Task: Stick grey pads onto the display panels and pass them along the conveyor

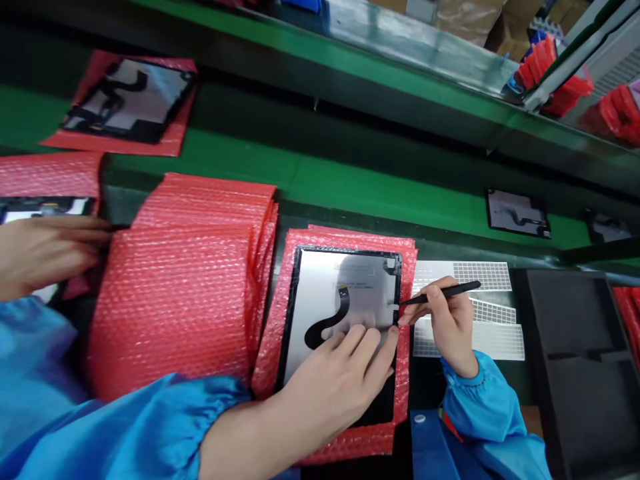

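A tablet display panel [320,267] with a silvery back and dark frame lies on red bubble-wrap bags [273,353]. A black flex cable [341,307] curves across its back. My left hand [345,377] rests over the panel's lower part, fingers stretched toward the right edge and hiding what is beneath. In my right hand [450,327] is a pair of black tweezers [457,289], pinched between thumb and fingers. The tweezer tips meet the panel's right edge beside a small pale strip [393,305]; whether they grip it I cannot tell.
White sticker sheets [470,340] lie right of the panel, beside a black tray [575,367]. A pile of red bubble-wrap bags [175,300] stands left. At far left, a co-worker's hand [50,253] touches another panel. More panels [519,213] lie on the green belt [310,180].
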`<state>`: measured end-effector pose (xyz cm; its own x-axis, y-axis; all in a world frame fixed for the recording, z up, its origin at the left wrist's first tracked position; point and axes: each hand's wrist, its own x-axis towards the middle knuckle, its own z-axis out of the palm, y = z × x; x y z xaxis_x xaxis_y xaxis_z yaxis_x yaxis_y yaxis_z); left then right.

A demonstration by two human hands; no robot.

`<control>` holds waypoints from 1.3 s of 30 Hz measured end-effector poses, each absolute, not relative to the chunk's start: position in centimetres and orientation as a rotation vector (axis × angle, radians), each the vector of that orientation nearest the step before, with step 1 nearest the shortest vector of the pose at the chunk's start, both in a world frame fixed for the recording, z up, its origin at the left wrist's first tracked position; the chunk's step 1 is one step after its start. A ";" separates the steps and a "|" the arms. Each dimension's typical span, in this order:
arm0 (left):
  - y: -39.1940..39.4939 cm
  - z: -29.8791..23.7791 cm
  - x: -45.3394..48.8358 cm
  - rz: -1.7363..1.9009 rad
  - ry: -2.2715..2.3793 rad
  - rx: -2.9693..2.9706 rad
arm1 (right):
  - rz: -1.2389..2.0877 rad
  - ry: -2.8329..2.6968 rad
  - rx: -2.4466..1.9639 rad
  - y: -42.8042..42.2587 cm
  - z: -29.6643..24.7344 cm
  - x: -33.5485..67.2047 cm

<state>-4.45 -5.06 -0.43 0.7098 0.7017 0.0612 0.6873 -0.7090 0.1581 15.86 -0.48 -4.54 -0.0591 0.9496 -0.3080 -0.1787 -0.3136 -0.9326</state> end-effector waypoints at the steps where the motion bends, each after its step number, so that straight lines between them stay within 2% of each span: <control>1: -5.2 -0.4 -4.5 0.196 1.159 2.783 | 1.540 -0.917 -1.278 -0.9 -4.6 15.9; 39: -4.8 0.2 -4.1 0.151 1.227 2.680 | 1.594 -0.853 -1.263 -1.8 -4.9 15.5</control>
